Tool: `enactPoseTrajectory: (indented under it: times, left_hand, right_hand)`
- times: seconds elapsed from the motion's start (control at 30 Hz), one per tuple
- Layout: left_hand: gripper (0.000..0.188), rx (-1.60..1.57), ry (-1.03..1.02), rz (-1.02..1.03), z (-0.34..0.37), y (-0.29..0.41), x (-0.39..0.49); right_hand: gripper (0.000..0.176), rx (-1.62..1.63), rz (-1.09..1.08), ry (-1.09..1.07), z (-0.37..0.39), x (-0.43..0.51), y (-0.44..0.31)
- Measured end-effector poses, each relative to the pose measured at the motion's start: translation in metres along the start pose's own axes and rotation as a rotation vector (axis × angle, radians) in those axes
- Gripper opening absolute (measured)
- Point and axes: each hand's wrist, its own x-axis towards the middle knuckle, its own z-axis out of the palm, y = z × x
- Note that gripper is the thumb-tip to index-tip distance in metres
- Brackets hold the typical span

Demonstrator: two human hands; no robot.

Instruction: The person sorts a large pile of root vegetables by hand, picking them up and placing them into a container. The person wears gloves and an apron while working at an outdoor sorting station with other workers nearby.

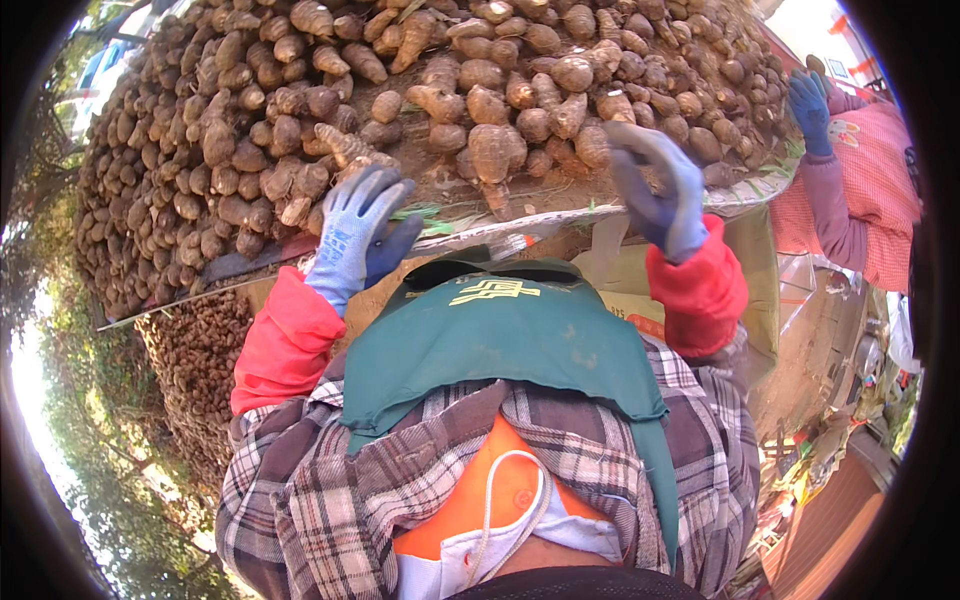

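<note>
Brown taro corms (487, 150) lie heaped in front of me, some round and some long with pale cut ends. My left hand (360, 229), in a blue-grey coated work glove, is at the near edge of the heap, its thumb spread from the fingers. Its fingertips overlap the near end of a long tapered taro (349, 142); whether they touch it is unclear. On the other side, my right hand (664, 191), gloved alike and slightly blurred, hangs over the near edge with fingers curved and nothing visible between them. A pale-ended taro (615, 107) lies just beyond its fingertips.
A pale edge strip (517, 223) bounds the heap's near side. Below it, a yellowish sack (739, 277) hangs at the right. A co-worker in a pink checked garment (874, 180) has a blue-gloved hand (810, 112) at the right end. Another brown pile (199, 367) lies lower left.
</note>
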Motion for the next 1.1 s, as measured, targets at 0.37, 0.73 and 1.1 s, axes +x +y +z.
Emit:
enactPoseTrajectory:
  times: [0.37,0.73,1.1]
  left_hand:
    - [0.097,0.113,-0.134,-0.575,-0.029,-0.066,-0.053]
    - [0.059,-0.122,-0.109,-0.058,0.022,-0.008,0.038]
    - [0.029,-0.583,0.571,-0.592,-0.034,-0.040,-0.003]
  right_hand:
    - [0.039,-0.410,-0.090,-0.608,0.057,0.056,0.021]
    - [0.055,-1.085,0.149,-0.208,-0.012,0.110,0.063]
    - [0.047,-1.042,-0.394,-0.399,0.167,0.153,0.080]
